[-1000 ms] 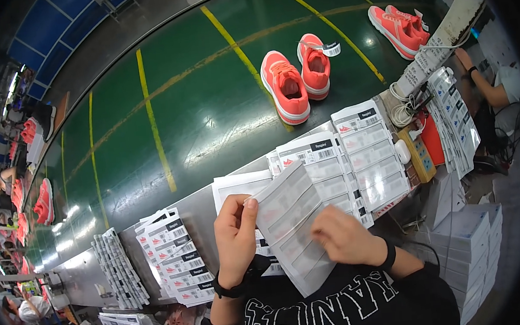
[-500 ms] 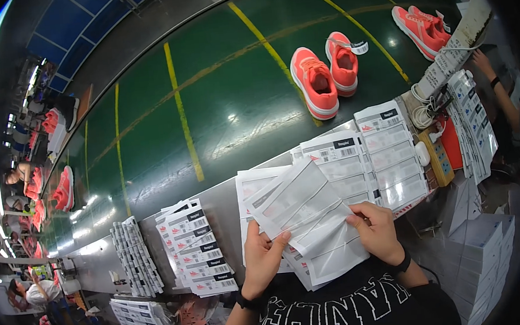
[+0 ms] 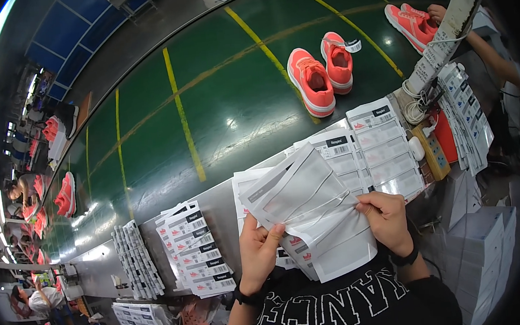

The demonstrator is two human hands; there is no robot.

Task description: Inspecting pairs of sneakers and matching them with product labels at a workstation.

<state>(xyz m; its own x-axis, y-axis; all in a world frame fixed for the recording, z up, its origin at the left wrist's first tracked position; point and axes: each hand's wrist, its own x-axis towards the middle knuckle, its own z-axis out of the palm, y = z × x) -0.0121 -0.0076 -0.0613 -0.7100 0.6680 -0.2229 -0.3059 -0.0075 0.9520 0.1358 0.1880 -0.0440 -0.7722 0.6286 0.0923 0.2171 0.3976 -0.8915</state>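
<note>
- Pinching the left edge of the sheets between thumb and fingers, my left hand is on the near side of the belt.
- My right hand grips their right edge, thumb on top, also on the near side of the belt.
- The sheets lie slanted and creased between my hands, before the belt's near edge.
- Along that edge of the belt runs a metal ledge, bearing a label stack to my left and another pile to my right.
- On the belt, toward its near edge, stand two coral shoes, one tagged.
- At the belt's right end, a co-worker's hand is at another pair.
- A power strip sits right of the belt's near edge.
</note>
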